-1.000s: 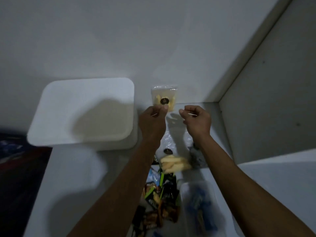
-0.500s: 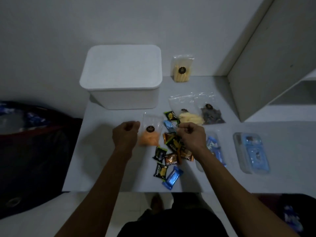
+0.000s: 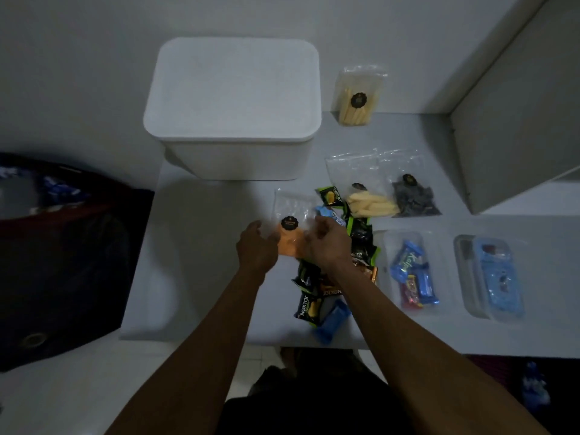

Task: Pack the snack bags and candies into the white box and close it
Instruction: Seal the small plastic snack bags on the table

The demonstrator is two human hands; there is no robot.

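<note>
orange snack bag (image 3: 290,238) lies between your hands, long axis toward the white box (image 3: 233,105); left hand (image 3: 255,248) relaxed beside it, right hand (image 3: 326,244) curled at its edge, grip unclear.

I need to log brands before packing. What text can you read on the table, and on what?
"Nextar": on the green-black wrapper at the table's front edge.
"Nextar", upside down: on the orange wrapper beside the right forearm.
"Nextar", sideways: on the green wrapper by the pale sticks bag.
"Kal...", partly legible: on the blue wrapper in the clear tray.
Round black stickers on the clear bags: gold print too small to read.
</note>
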